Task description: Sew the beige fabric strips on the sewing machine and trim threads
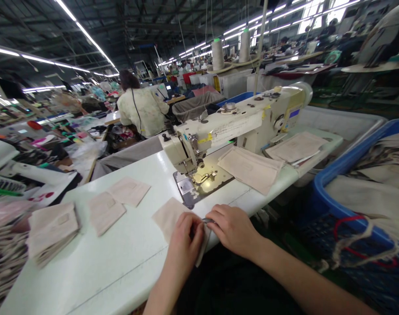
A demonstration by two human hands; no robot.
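Observation:
My left hand (185, 238) and my right hand (234, 227) meet at the near edge of the white sewing table (127, 262). Both have curled fingers pinched on a pale pink fabric piece (168, 216) lying in front of the needle plate. A small metal tool (207, 220) shows between the fingertips; which hand holds it is unclear. The cream sewing machine (232, 127) stands just beyond the hands.
Two loose pink pieces (117, 201) and a stack of pieces (53, 229) lie to the left. More pieces (250, 168) sit right of the needle. A blue bin (350, 166) of fabric stands at the right. A seated person (142, 109) works ahead with their back turned.

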